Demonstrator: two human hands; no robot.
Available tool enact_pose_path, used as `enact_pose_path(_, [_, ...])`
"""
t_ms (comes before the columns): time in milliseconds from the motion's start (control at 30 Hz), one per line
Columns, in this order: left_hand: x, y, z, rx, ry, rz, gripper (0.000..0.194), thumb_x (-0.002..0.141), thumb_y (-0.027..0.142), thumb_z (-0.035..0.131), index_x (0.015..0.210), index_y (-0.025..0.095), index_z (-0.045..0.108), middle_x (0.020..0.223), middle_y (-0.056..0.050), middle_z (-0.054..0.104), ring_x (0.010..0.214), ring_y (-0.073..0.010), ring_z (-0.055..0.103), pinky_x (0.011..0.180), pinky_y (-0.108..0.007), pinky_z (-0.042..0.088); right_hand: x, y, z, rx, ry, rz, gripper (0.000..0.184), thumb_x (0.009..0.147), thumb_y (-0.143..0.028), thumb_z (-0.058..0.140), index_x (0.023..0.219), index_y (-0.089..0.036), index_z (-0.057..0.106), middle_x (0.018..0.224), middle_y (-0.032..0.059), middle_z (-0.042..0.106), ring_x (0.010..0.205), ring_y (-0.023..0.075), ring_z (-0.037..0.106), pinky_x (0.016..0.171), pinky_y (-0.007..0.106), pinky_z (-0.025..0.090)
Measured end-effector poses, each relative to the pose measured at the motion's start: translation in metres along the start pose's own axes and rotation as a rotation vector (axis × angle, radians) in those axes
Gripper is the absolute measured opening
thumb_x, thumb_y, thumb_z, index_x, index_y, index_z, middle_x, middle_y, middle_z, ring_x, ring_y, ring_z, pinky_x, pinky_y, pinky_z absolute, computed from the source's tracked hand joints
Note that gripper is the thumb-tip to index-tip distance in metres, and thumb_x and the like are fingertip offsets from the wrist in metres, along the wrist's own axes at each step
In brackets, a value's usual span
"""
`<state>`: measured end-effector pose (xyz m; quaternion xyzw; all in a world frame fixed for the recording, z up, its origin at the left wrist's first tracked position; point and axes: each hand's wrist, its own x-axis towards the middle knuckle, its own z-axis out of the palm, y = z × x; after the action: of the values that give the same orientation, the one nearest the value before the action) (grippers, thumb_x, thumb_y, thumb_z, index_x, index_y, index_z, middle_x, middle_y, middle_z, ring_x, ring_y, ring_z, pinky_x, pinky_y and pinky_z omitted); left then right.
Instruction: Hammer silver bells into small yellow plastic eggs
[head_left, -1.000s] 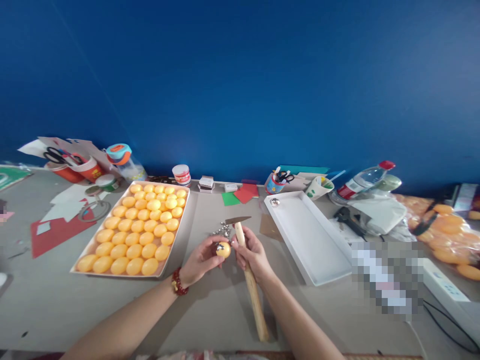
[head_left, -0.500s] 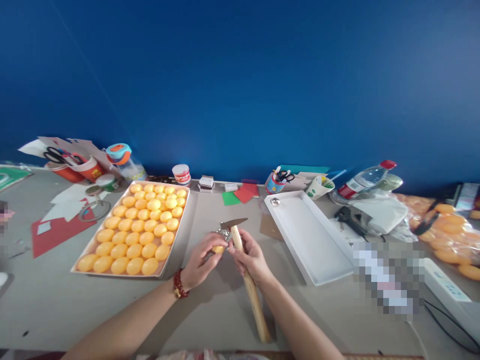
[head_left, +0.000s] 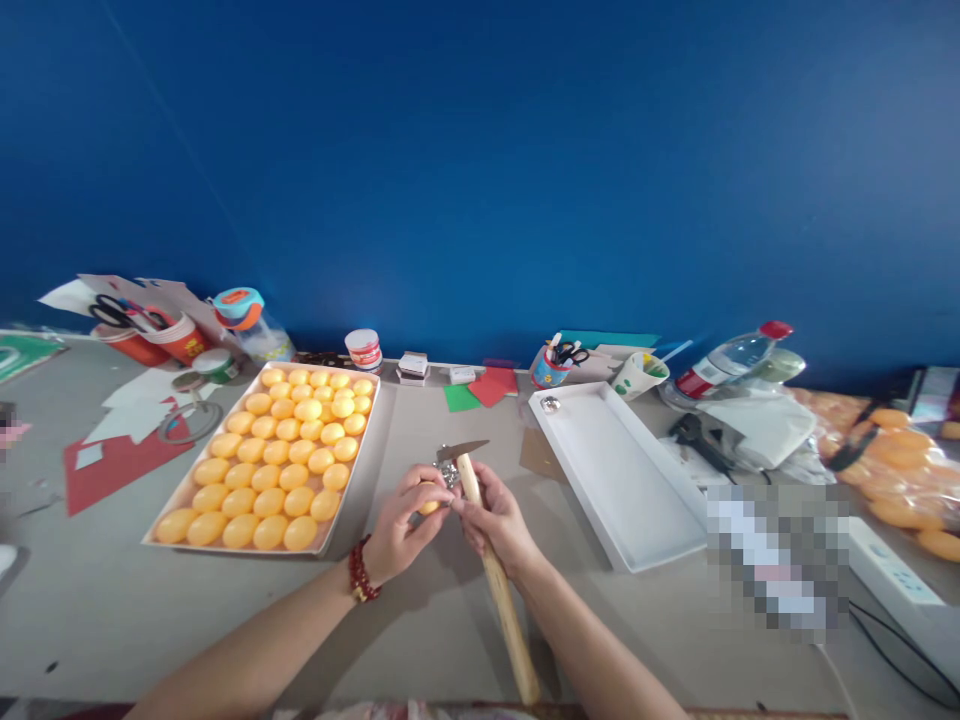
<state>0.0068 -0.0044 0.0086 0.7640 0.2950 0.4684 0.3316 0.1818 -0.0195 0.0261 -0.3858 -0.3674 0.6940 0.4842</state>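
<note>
Hammer (head_left: 501, 600) slants through the lower centre of the frame, its wooden handle gripped in the right hand (head_left: 506, 520). Just beside it, the left hand (head_left: 401, 520) curls its fingers around a yellow ball (head_left: 428, 506) (mostly hidden by them). Small silver pieces (head_left: 448, 474) show by the dark hammer head. On the table (head_left: 442, 625), a tray of yellow balls (head_left: 322, 542) fills the left; a white tray (head_left: 630, 480) lies right of centre.
</note>
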Motion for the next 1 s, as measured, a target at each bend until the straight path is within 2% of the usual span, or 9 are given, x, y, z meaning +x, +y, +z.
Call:
enact_pose_path(200, [-0.0007, 0.0015, -0.0013, 0.080, -0.033, -0.018, 0.017, 0.092, 0.013, 0.051, 0.105, 0.021, 0.058, 0.106, -0.008, 0.056, 0.099, -0.0188, 0.060, 0.084, -0.031, 0.052, -0.0006, -0.0013, 0.0003, -0.114, 0.053, -0.047, 0.052, 0.075, -0.038, 0.078, 0.117, -0.025, 0.050, 0.087, -0.0030, 0.060, 0.034, 0.0021, 0.041, 0.028, 0.017, 0.031])
enact_pose_path(300, [-0.0006, 0.0021, -0.0015, 0.136, -0.043, -0.024, 0.014, 0.093, 0.014, 0.050, 0.104, 0.020, 0.057, 0.106, -0.009, 0.057, 0.099, -0.0191, 0.060, 0.084, -0.031, 0.052, 0.0000, -0.0014, -0.0012, -0.190, 0.099, -0.063, 0.053, 0.072, -0.038, 0.080, 0.114, -0.023, 0.051, 0.070, -0.0080, 0.054, 0.033, 0.0039, 0.041, 0.028, 0.017, 0.032])
enact_pose_path(400, [-0.0004, 0.0013, -0.0017, 0.167, -0.030, -0.014, 0.012, 0.093, 0.015, 0.050, 0.102, 0.020, 0.056, 0.105, -0.009, 0.058, 0.098, -0.0190, 0.060, 0.082, -0.030, 0.052, 0.0002, -0.0019, -0.0030, -0.237, 0.127, -0.049, 0.042, 0.074, -0.041, 0.077, 0.104, -0.020, 0.054, 0.051, -0.0127, 0.044, 0.029, 0.0050, 0.035, 0.027, 0.017, 0.029])
enact_pose_path(500, [-0.0001, -0.0007, -0.0019, 0.190, -0.029, -0.023, 0.012, 0.092, 0.014, 0.050, 0.100, 0.020, 0.056, 0.103, -0.008, 0.059, 0.095, -0.0183, 0.061, 0.082, -0.030, 0.053, -0.0003, -0.0030, -0.0033, -0.294, 0.115, 0.004, 0.035, 0.077, -0.044, 0.072, 0.094, -0.019, 0.055, 0.040, -0.0132, 0.042, 0.027, 0.0060, 0.034, 0.027, 0.016, 0.027])
enact_pose_path(600, [0.0002, -0.0026, -0.0018, 0.229, -0.050, -0.020, 0.013, 0.092, 0.014, 0.050, 0.099, 0.021, 0.058, 0.101, -0.008, 0.060, 0.093, -0.0183, 0.062, 0.081, -0.030, 0.053, -0.0010, -0.0044, -0.0013, -0.371, 0.115, 0.062, 0.036, 0.074, -0.046, 0.073, 0.090, -0.018, 0.056, 0.043, -0.0104, 0.050, 0.028, 0.0073, 0.040, 0.028, 0.016, 0.029])
enact_pose_path(733, [-0.0002, -0.0033, -0.0015, 0.307, -0.065, 0.018, 0.015, 0.091, 0.013, 0.049, 0.099, 0.021, 0.058, 0.102, -0.008, 0.060, 0.096, -0.0196, 0.060, 0.081, -0.031, 0.053, -0.0026, -0.0067, 0.0020, -0.451, 0.135, 0.067, 0.034, 0.073, -0.045, 0.072, 0.090, -0.019, 0.057, 0.053, -0.0062, 0.060, 0.030, 0.0079, 0.043, 0.029, 0.018, 0.031])
enact_pose_path(1000, [0.0021, 0.0017, -0.0012, 0.525, -0.107, 0.096, 0.017, 0.091, 0.013, 0.049, 0.099, 0.020, 0.062, 0.103, -0.010, 0.062, 0.093, -0.0206, 0.059, 0.080, -0.031, 0.052, -0.0061, -0.0095, 0.0033, -0.636, 0.155, 0.012, 0.012, 0.077, -0.030, 0.061, 0.084, -0.020, 0.059, 0.060, -0.0025, 0.067, 0.032, 0.0104, 0.049, 0.032, 0.020, 0.039])
